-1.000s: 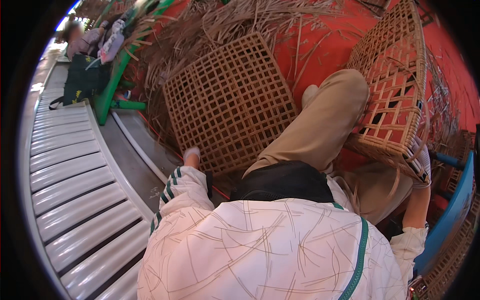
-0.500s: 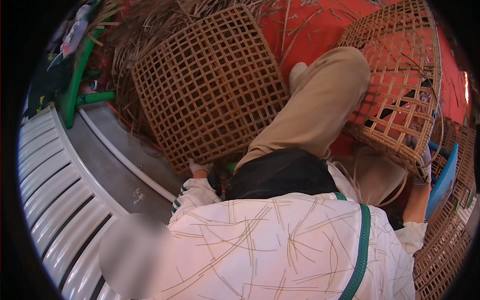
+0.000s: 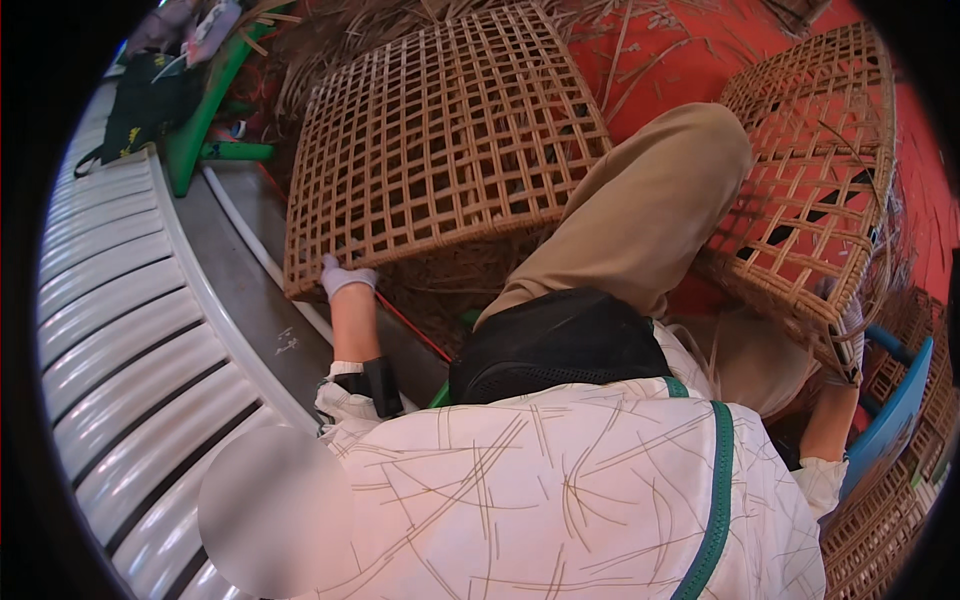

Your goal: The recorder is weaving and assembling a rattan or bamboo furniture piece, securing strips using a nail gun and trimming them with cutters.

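My left hand (image 3: 347,277), in a pale glove, is closed on the near left corner of a square, open-weave rattan panel (image 3: 430,240). That panel slopes up with its near edge raised, and its right side meets my trouser leg. At the right, my gloved right hand (image 3: 848,318) grips the near right corner of a second woven rattan piece (image 3: 800,292), which leans beside my knee. The weave and its rim partly hide the right fingers. A loose cane strand (image 3: 884,250) curls by that corner.
A white slatted bench (image 3: 130,330) runs down the left side, with a white tube (image 3: 243,228) and a green frame (image 3: 193,130) beside it. Loose dry strips (image 3: 660,20) litter the red floor (image 3: 690,65). A blue plastic seat (image 3: 895,400) and more wickerwork (image 3: 880,540) are at the right.
My left hand has come up and forward, lifting the near edge of the left rattan panel and tilting it. My right hand keeps its hold. The view has shifted slightly.
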{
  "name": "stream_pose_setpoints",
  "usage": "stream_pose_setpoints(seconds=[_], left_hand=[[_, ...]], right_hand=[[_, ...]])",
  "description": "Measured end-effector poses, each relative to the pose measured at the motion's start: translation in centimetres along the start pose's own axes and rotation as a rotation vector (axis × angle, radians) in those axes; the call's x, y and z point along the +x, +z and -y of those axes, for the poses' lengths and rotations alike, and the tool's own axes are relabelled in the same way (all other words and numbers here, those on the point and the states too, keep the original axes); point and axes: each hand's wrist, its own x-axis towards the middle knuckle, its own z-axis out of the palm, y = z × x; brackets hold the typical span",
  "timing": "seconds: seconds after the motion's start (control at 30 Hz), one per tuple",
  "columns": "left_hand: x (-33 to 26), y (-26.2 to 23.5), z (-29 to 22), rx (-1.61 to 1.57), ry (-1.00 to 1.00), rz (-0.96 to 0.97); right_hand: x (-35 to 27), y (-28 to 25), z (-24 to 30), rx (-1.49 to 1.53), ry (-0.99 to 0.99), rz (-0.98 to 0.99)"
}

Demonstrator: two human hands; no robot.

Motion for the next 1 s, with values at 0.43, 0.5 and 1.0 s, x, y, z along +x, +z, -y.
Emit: stream_pose_setpoints(seconds=[0.43,0.5,1.0], left_hand=[[-9.5,19.7,-7.7,-0.083,0.330,0.473],[-10.3,21.4,-7.5,-0.099,0.352,0.461],[-11.9,27.5,-10.3,-0.114,0.099,0.447]], right_hand=[[-0.2,6.7,-0.4,-0.193,-0.029,-0.001],[-1.1,9.4,0.0,-0.185,-0.045,-0.063],[-0.9,10.1,-0.5,-0.230,-0.007,-0.171]])
